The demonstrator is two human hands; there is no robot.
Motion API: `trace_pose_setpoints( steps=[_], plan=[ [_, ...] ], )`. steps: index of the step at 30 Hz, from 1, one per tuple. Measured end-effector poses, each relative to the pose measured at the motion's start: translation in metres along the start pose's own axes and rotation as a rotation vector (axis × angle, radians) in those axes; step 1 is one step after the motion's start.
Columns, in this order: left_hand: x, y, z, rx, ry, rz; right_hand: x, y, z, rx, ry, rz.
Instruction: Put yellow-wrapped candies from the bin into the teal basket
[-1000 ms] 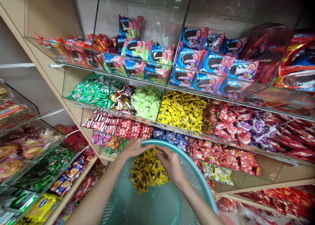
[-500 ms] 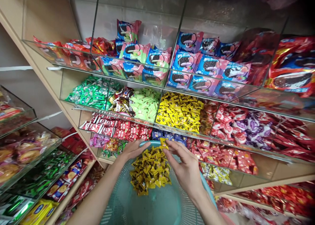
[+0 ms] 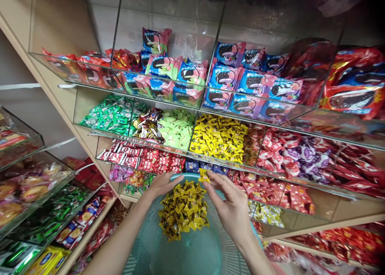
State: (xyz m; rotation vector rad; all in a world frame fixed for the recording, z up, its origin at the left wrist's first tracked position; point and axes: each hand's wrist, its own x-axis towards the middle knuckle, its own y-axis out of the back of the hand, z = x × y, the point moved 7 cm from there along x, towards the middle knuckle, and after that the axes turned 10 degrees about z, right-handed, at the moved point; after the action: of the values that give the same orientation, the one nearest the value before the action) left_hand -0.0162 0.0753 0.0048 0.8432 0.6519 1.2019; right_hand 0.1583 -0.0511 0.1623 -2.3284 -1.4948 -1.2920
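A green plastic basket [image 3: 197, 254] with mesh sides is in front of me, with a heap of yellow wrapped candies [image 3: 183, 211] in its far part. My left hand [image 3: 162, 185] is at the basket's far left rim, its thumb on the inner side and its fingers along the outside. Between the thumb and fingers of my right hand [image 3: 230, 201] is a single yellow wrapped candy [image 3: 204, 175], held over the far rim. Just beyond, a shelf bin holds a pile of similar yellow candies [image 3: 219, 138].
Glass-fronted shelves [image 3: 162, 144] rise ahead, with blue cookie packs [image 3: 224, 76] above. Green-wrapped sweets [image 3: 110, 114], pale green sweets [image 3: 177, 126] and red-and-white candies [image 3: 278, 152] flank the yellow pile. Another glass-fronted rack [image 3: 42, 191] with snacks stands at left.
My right hand has shifted slightly to the right with the yellow candy, away from my left hand. The left hand and the heap in the basket look nearly unchanged.
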Motion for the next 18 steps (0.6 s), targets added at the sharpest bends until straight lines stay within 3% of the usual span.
trace_pose_setpoints(
  steps=[18],
  plan=[
    [-0.0021,0.0024,0.0033,0.020,0.011,-0.006,-0.0028,0.0020,0.0008,0.002,0.021,0.002]
  ],
)
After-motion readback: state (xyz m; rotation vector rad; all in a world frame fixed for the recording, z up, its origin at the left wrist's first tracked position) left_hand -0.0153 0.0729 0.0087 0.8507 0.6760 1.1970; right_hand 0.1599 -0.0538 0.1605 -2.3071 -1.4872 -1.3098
